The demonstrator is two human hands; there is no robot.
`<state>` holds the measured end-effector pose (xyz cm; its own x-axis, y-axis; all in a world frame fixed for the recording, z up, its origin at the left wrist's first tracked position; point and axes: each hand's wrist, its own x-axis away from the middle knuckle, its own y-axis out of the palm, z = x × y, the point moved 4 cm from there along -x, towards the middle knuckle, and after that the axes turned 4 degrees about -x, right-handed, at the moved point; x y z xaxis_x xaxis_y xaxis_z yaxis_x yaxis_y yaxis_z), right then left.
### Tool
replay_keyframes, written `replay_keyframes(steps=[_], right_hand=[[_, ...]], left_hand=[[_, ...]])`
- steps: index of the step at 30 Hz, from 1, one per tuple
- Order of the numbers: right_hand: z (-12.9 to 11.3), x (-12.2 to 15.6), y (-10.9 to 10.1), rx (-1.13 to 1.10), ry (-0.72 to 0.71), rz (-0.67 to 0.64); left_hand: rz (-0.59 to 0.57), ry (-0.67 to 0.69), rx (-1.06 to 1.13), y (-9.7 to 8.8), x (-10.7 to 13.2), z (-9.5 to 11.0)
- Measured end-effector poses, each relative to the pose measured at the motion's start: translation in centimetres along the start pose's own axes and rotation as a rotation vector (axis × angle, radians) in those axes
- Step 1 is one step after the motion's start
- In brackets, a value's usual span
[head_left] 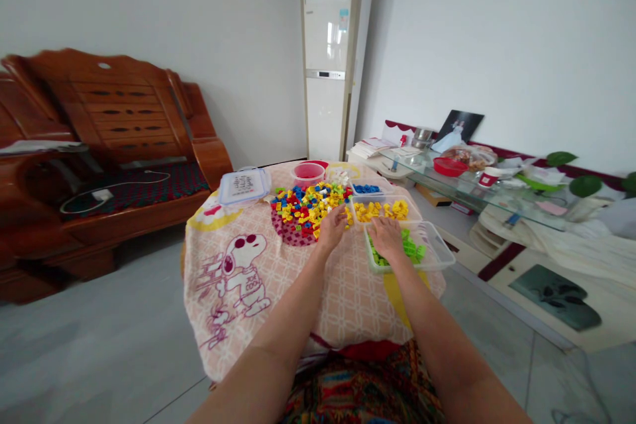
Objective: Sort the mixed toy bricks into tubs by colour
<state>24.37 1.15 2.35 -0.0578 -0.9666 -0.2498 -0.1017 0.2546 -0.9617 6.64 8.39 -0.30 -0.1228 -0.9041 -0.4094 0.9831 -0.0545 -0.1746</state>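
On a cloth-covered round table (348, 305) lies a mixed pile of small toy building blocks (311, 205) in yellow, red, blue and green. My left hand (332, 228) is at the pile's right edge, its fingers curled together; what they hold, if anything, is too small to make out. My right hand (386, 237) is over the border between a clear box of yellow blocks (397, 210) and a clear box of green blocks (412, 248). Its fingers look apart, with the tips partly hidden. Behind the yellow ones, a smaller box holds blue blocks (366, 189).
A pink round tub (308, 173) stands behind the pile, with whitish pieces (340, 177) beside it. A clear lid (243, 185) lies at the table's back left. To the right runs a cluttered glass-topped cabinet (472, 192); a wooden bench (124, 126) stands left.
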Motion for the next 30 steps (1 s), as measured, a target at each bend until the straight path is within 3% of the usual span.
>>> replay_keyframes(steps=[5,8,10,14,16,19,24,30], right_hand=[[-0.1,0.3,-0.4,0.000,-0.004,0.000],[-0.2,0.4,-0.6,-0.008,0.001,-0.003],[-0.2,0.3,-0.5,-0.010,0.010,-0.010],[-0.1,0.2,-0.3,-0.003,0.018,-0.018],[0.0,0.2,-0.2,0.000,0.019,-0.024],[0.0,0.2,-0.2,-0.004,0.022,-0.030],[0.0,0.2,-0.4,-0.009,0.022,-0.023],[-0.4,0.5,-1.0,-0.011,0.022,-0.025]], left_hand=[[0.259,-0.147,-0.447,-6.7,1.2,0.3],[0.292,-0.228,-0.586,-8.9,1.4,0.8],[0.202,-0.266,-0.648,-9.0,1.5,1.0],[-0.061,-0.280,-0.767,-7.5,2.0,1.3],[-0.116,-0.272,-0.821,-7.0,2.2,1.4],[-0.078,-0.257,-0.799,-6.9,2.2,1.3],[0.096,-0.159,-0.471,-7.4,1.9,1.3],[0.070,-0.217,-0.083,-6.2,2.0,0.5]])
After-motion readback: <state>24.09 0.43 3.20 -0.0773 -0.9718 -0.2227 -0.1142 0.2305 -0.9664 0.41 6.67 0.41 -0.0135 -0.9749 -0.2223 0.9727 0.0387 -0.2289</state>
